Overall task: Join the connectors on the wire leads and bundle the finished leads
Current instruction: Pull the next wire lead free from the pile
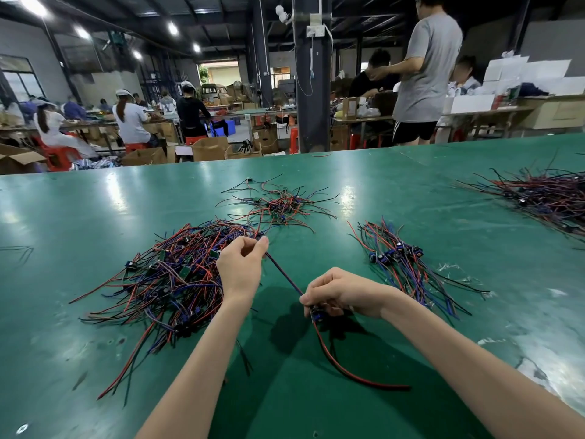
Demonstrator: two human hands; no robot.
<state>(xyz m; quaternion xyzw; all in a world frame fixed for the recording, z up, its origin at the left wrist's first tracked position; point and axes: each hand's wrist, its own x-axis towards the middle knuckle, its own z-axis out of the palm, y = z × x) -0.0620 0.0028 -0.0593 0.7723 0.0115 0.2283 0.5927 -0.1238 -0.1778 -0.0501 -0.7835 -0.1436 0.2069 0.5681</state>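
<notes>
My left hand [242, 264] pinches the far end of a blue-and-black wire lead [283, 274], pulled taut above the green table [95, 210]. My right hand [342, 293] grips the other end at a small blue connector board [316, 313]. From that board a red-and-black lead [348, 372] trails down to the table toward me. A large loose pile of red, blue and black leads [164, 280] lies just left of my left hand. A neater group of leads [402, 264] lies to the right of my right hand.
A smaller tangle of leads [281, 204] lies farther back in the middle, and another heap [547, 194] sits at the far right. Beyond the table's far edge, people work at benches; one stands at the back right [421, 74].
</notes>
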